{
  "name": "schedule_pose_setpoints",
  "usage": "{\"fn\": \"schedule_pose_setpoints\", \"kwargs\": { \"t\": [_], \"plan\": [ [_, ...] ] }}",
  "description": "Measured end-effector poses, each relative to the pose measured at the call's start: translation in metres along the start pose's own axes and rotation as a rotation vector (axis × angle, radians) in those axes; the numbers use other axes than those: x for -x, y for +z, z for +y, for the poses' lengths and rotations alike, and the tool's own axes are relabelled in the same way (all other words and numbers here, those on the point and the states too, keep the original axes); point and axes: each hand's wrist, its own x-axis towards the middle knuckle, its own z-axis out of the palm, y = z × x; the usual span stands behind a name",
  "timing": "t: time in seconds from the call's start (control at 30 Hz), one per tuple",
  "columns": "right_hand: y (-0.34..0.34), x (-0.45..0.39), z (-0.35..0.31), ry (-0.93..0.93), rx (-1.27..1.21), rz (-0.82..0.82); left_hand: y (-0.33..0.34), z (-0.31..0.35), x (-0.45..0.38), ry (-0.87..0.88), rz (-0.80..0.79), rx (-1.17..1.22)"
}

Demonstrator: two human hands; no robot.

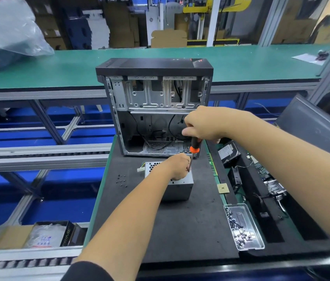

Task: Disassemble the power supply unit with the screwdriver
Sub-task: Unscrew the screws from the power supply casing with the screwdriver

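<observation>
The power supply [170, 180], a grey metal box with a perforated top, is seen lying on the dark mat of the work surface [180, 224], just in front of the opened computer case [156, 106]. The left hand [177, 166] is laid on top of the box, its fingers curled against the far right corner; whether anything is pinched there cannot be told. The screwdriver [194, 151], black and orange in the handle, is held nearly upright by the right hand [202, 123], the fingers wrapped closed around the handle top. Its shaft is angled down to the box corner beside the left hand. Loose screws [121, 180] are scattered on the mat left of the box. A clear tray of screws [243, 227] is noted at the mat's right edge, with a hard drive [228, 152] beyond.
</observation>
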Motion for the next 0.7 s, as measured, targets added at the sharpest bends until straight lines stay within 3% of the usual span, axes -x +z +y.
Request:
{"fn": "schedule_pose_setpoints", "kwargs": {
  "t": [0.2,0.4,0.7],
  "plan": [
    [-0.004,0.008,-0.001,-0.15,-0.246,0.034,-0.001,0.004,0.005,-0.019,0.004,0.05],
    [-0.002,0.0,-0.002,0.036,-0.02,0.006,0.0,0.003,0.005,-0.01,0.019,0.037],
    [-0.003,0.01,-0.001,-0.14,-0.271,0.022,-0.002,0.005,0.009,-0.03,-0.014,0.084]
  ]
}}
